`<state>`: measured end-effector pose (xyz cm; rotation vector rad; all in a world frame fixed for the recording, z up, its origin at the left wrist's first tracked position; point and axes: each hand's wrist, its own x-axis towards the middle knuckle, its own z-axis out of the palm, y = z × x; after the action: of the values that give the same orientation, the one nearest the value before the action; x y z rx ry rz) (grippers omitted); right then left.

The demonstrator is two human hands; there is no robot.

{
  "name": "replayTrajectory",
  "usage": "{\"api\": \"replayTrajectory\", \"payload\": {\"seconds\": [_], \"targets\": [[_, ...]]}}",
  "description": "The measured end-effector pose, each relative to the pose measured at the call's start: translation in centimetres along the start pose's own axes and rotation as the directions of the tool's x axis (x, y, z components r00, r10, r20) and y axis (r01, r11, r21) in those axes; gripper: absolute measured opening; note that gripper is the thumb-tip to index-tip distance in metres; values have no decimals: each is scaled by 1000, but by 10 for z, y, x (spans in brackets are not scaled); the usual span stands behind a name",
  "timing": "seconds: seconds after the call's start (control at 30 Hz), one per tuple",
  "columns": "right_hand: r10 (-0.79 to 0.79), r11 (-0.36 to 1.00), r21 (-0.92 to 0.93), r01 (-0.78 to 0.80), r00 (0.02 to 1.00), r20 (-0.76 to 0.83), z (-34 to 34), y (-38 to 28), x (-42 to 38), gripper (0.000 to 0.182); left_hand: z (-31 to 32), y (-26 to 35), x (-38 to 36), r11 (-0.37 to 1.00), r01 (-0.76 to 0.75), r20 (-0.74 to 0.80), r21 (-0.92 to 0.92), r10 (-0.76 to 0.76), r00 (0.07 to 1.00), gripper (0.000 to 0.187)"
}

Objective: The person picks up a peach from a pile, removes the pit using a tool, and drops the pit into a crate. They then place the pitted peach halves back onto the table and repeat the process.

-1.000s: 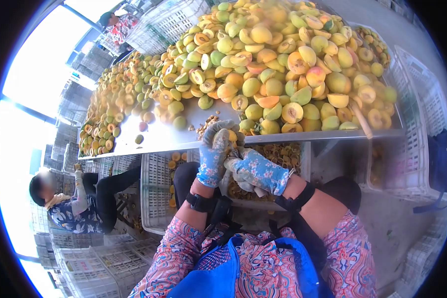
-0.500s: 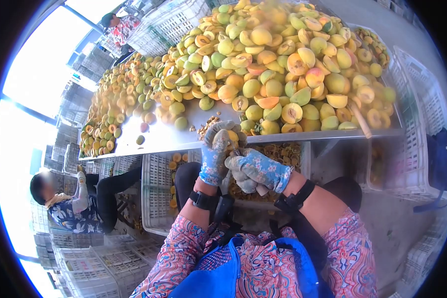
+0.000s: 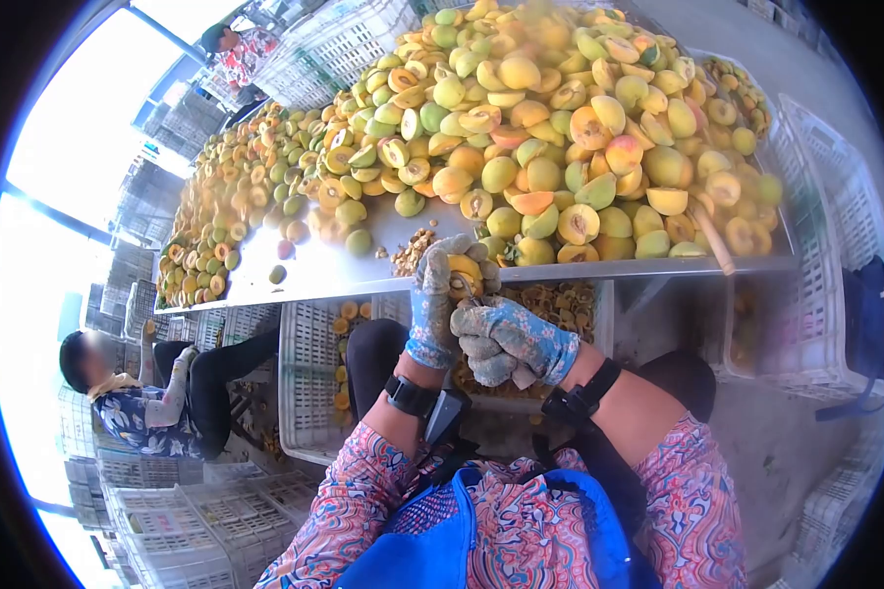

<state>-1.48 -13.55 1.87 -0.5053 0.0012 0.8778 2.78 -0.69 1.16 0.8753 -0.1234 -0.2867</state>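
My left hand (image 3: 432, 299), in a grey-palmed blue floral glove, is closed around a yellow peach half (image 3: 465, 276) at the table's front edge. The cut face shows between the fingers. Just below and to the right, my gloved right hand (image 3: 511, 339) is wrapped round a small tool whose thin dark tip (image 3: 474, 298) reaches the fruit; most of the tool is hidden in the fist. A little pile of peach pits (image 3: 413, 253) lies on the metal table (image 3: 314, 280) beyond my left hand. Behind it rises a large heap of halved peaches (image 3: 550, 128).
Under the table edge stands a crate (image 3: 309, 378) with peach halves. A wooden handle (image 3: 714, 239) leans on the heap at the right. White crates (image 3: 791, 294) stand at the right side. A co-worker (image 3: 152, 398) sits at the left, another person (image 3: 238, 57) farther back.
My left hand has turned slightly, and more of the peach half's cut face now shows. My right hand has shifted a little right. The seated co-worker's arms have moved.
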Motion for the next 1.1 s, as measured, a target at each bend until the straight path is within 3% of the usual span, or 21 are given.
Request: {"api": "replayTrajectory", "payload": {"seconds": [0.1,0.17,0.2,0.27,0.3,0.33,0.37,0.4,0.43,0.47,0.5,0.53,0.57,0.63,0.77,0.83,0.93,0.97,1.03,1.07,1.1], "targets": [[-43,990,-138,32,995,-84,10,1,-6,19,-2,4,5,996,69,-131,49,-62,989,50],[-65,985,-166,48,993,-97,6,2,-7,16,-13,10,11,979,99,-181,-179,-132,975,48],[-62,980,-190,52,997,-47,2,0,-11,15,-3,21,4,997,70,-265,-30,-76,961,44],[-56,974,-218,55,998,2,-8,1,-17,15,-20,45,-2,974,-48,-239,222,102,966,42],[-160,799,-595,88,985,-69,-18,4,-16,16,-25,65,-10,935,-84,-225,344,169,960,40],[-283,488,-870,62,955,-90,-28,8,-15,25,-41,84,-18,905,-95,-259,414,217,941,39],[-402,103,-995,-16,914,-56,-33,9,-13,36,-61,103,-26,869,-101,-288,485,267,920,37],[-179,290,-946,-148,962,-205,9,-16,-34,50,-84,126,-37,818,-24,-273,574,219,937,37],[-179,290,-946,-145,963,-202,2,-13,-32,50,-104,144,-45,754,49,-267,655,169,949,38],[-169,99,-969,-228,955,-243,-13,-7,-29,51,-122,152,-47,754,48,-266,656,170,949,38],[-170,-96,-948,-302,944,-283,-30,-1,-25,52,-138,158,-46,395,106,-218,913,252,943,40],[-119,-220,-905,-363,931,-344,-36,1,-22,51,-137,162,-44,-43,159,-138,986,307,942,43],[-126,-223,-905,-361,932,-341,-40,0,-20,51,-137,164,-34,-45,152,-131,987,311,941,43],[-139,-27,-964,-263,956,-257,-20,-8,-27,49,-107,154,2,-163,29,6,986,206,978,52],[-174,89,-976,-197,962,-210,-12,-19,-24,47,-53,103,94,-234,-373,379,898,-21,925,66],[-248,74,-982,-173,951,-186,-13,-21,-22,50,-36,77,133,-282,-454,451,846,-77,889,69],[-315,251,-961,-118,928,-197,-9,-27,-22,51,-45,52,179,-331,-458,388,825,-256,885,68],[-319,253,-960,-120,927,-200,-12,-29,-23,51,-47,52,185,-320,-413,373,852,-182,910,56],[-455,294,-955,-30,875,-167,-4,-34,-29,45,-44,64,177,60,-189,196,980,-153,968,50],[-393,403,-910,-95,880,-266,6,-42,-34,37,-41,67,167,388,132,-53,912,-208,977,48],[-390,410,-908,-90,882,-264,-1,-40,-29,37,-36,73,151,589,188,-51,786,-242,969,54]]}}
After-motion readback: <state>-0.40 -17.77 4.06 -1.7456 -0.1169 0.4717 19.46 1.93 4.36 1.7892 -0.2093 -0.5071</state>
